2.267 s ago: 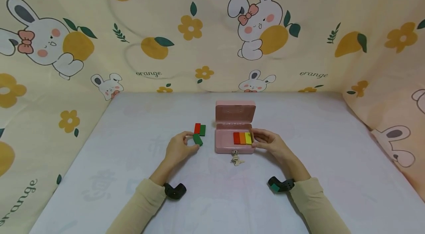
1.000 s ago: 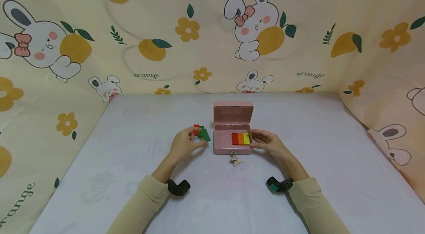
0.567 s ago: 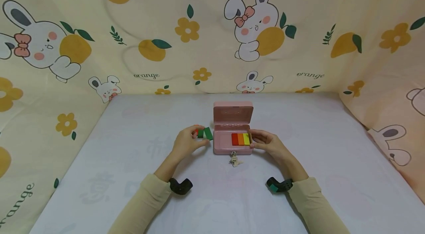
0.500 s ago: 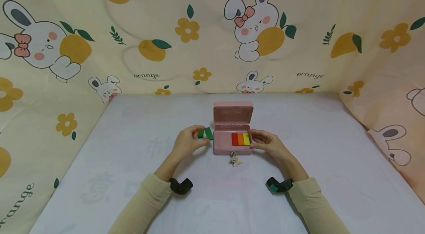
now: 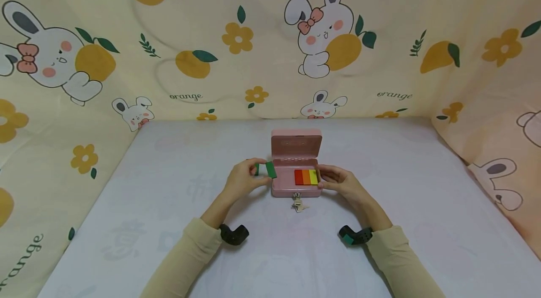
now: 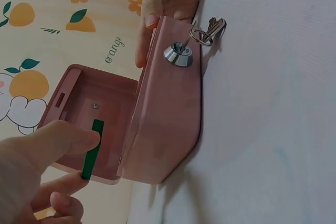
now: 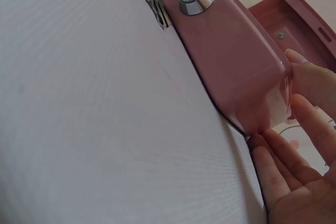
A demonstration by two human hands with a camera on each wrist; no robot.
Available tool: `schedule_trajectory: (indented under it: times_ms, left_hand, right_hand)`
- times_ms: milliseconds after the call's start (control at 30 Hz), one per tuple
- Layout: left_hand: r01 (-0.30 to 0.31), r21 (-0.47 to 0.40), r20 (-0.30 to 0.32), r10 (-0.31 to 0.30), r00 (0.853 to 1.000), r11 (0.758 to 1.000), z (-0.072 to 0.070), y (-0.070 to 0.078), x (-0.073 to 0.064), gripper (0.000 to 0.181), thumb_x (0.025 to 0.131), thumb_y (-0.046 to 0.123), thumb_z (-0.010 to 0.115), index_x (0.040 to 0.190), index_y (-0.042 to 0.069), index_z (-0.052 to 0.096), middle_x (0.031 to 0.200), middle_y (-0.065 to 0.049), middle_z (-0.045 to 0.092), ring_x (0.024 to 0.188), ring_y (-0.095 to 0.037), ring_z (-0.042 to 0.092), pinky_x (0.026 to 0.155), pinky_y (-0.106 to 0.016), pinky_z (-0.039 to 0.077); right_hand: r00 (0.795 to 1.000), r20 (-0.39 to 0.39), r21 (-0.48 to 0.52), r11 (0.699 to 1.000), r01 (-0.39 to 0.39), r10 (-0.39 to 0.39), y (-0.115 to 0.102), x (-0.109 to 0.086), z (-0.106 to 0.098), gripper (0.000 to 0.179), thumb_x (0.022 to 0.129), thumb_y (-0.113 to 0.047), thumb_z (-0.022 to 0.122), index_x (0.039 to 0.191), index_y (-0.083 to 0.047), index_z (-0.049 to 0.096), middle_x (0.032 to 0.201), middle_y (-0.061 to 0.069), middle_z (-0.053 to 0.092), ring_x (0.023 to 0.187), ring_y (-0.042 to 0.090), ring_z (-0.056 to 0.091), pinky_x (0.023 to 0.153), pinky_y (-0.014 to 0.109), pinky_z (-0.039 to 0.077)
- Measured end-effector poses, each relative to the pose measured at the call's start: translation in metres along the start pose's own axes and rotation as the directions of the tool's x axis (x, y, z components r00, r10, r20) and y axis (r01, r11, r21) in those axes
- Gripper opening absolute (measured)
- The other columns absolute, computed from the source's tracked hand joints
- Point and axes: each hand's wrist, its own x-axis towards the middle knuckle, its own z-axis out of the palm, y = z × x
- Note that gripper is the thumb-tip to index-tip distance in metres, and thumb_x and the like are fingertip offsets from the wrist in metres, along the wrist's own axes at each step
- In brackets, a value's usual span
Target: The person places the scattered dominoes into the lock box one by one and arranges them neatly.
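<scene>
My left hand (image 5: 243, 179) pinches a thin green block (image 5: 271, 170) between thumb and fingertip, at the left rim of a pink metal box (image 5: 283, 191). In the left wrist view the green block (image 6: 92, 149) overlaps the raised lid. My right hand (image 5: 340, 180) holds the box's right end, with the thumb near its upper edge and the fingers along the side in the right wrist view. A red block (image 5: 298, 177), an orange block (image 5: 306, 177) and a yellow block (image 5: 313, 177) lie side by side inside the box.
Another green block (image 5: 257, 169) shows partly behind my left fingers; the red block beside it is hidden. Keys (image 6: 211, 31) hang from the lock (image 6: 178, 54) on the box front. The white tabletop (image 5: 190, 148) meets a printed cloth (image 5: 160, 77) at the back.
My left hand has picked up the green block from beside the other blocks and carried it right to the box's rim. My right hand stays at the box.
</scene>
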Motion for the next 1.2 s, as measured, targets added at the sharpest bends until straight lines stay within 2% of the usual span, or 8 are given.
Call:
schedule_trajectory:
  times_ms: [233, 467, 833, 1200]
  left_hand:
    - [-0.013, 0.02, 0.021, 0.013, 1.0, 1.0, 0.003, 0.003, 0.004, 0.045, 0.075, 0.02, 0.081, 0.116, 0.009, 0.067, 0.068, -0.001, 0.039, 0.064, -0.011, 0.034, 0.059, -0.021, 0.024]
    - [0.003, 0.012, 0.056, -0.003, 0.998, 1.0, 0.003, 0.007, 0.007, 0.047, 0.076, 0.019, 0.081, 0.119, 0.009, 0.067, 0.065, 0.001, 0.035, 0.061, -0.012, 0.031, 0.057, -0.022, 0.022]
    - [-0.024, -0.009, 0.081, 0.024, 0.996, 1.0, 0.01, 0.004, 0.012, 0.046, 0.077, 0.019, 0.081, 0.119, 0.009, 0.066, 0.066, 0.002, 0.034, 0.061, -0.011, 0.031, 0.057, -0.021, 0.022]
    - [-0.041, -0.029, 0.091, 0.044, 0.995, 0.999, 0.013, 0.008, 0.014, 0.045, 0.077, 0.018, 0.08, 0.119, 0.007, 0.067, 0.072, -0.007, 0.045, 0.066, -0.012, 0.038, 0.057, -0.02, 0.025]
  right_hand:
    - [1.0, 0.001, 0.004, 1.0, 0.0, 0.0, -0.001, -0.001, 0.0, 0.063, 0.088, -0.017, 0.07, 0.142, 0.0, 0.043, 0.148, 0.024, 0.042, 0.139, 0.041, 0.039, 0.095, 0.009, 0.045]
    - [1.0, 0.001, 0.011, 1.0, -0.004, 0.004, -0.001, 0.0, 0.0, 0.062, 0.088, -0.017, 0.069, 0.142, 0.0, 0.043, 0.149, 0.024, 0.041, 0.139, 0.041, 0.039, 0.095, 0.009, 0.045]
    - [1.0, -0.002, 0.011, 1.0, 0.002, -0.002, -0.002, 0.0, 0.0, 0.063, 0.087, -0.017, 0.07, 0.141, 0.001, 0.043, 0.148, 0.025, 0.042, 0.138, 0.041, 0.04, 0.095, 0.008, 0.044]
    - [1.0, -0.007, 0.009, 1.0, -0.003, 0.003, -0.001, -0.001, 0.001, 0.064, 0.087, -0.018, 0.07, 0.141, 0.0, 0.043, 0.148, 0.025, 0.042, 0.139, 0.042, 0.039, 0.096, 0.009, 0.044]
